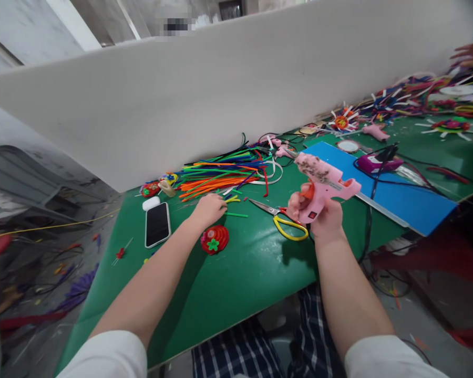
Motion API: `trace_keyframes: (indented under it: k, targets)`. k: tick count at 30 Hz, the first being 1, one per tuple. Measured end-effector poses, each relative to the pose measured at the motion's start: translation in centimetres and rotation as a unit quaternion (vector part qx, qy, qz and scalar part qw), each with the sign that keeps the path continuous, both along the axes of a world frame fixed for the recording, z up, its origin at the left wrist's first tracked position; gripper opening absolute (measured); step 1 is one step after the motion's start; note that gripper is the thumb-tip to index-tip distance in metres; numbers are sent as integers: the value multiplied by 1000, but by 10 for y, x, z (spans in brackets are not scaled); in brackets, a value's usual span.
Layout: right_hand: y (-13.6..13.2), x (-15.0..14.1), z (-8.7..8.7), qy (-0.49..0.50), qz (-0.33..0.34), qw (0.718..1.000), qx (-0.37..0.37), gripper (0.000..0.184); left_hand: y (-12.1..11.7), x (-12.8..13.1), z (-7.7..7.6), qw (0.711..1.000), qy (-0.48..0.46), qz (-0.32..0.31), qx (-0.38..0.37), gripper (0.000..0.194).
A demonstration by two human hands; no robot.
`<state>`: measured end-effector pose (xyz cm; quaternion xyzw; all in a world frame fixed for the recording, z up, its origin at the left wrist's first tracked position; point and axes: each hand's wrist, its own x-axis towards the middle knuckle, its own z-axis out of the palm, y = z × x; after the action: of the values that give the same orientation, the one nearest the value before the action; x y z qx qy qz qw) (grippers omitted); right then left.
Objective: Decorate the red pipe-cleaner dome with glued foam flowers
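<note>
My right hand [321, 212] is closed round the handle of a pink glue gun [324, 182], lifted above the green table [236, 283], nozzle pointing up-left. My left hand [209, 208] rests on the table with fingers curled, touching short yellow and green pipe-cleaner pieces [233, 200] at the edge of a pile of coloured pipe cleaners [220, 176]. What those fingers hold is hidden. A red strawberry-shaped piece with a green flower [214, 239] lies just in front of that hand. Yellow-handled scissors [284, 219] lie between my hands.
A black phone [157, 224] and a white earbud case [151, 203] lie at left. A blue board [402, 194] with a purple device [374, 163] and black cables is at right. A white partition [220, 89] backs the table. Another person's hand [471, 52] shows far right.
</note>
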<state>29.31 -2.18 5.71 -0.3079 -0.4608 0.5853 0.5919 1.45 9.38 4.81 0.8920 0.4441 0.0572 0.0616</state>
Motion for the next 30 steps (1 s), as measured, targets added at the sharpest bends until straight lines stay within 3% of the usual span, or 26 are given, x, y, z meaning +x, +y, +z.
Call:
trace_keyframes:
  k: [2, 7, 12, 16, 20, 25, 30]
  targets:
    - [2, -1, -2, -4, -4, 1000, 0, 57, 1, -5, -3, 1000, 11, -18, 4, 23]
    - [2, -3, -6, 1, 0, 999, 41, 57, 2, 1, -16, 998, 2, -67, -9, 51]
    - [0, 1, -4, -54, -39, 997, 45, 70, 16, -11, -29, 999, -31, -27, -11, 32]
    - [0, 4, 0, -47, -54, 996, 50, 67, 11, -25, -23, 998, -48, 23, 18, 35]
    - [0, 2, 3, -61, -65, 995, 39, 68, -27, -31, -5, 991, -56, 85, 84, 36]
    - [1, 0, 2, -35, -47, 997, 47, 64, -79, -45, 9, 984, -91, 135, -73, 44]
    - [2, 0, -2, 32, 11, 996, 78, 50, -92, -60, 5, 961, -150, 103, -206, 55]
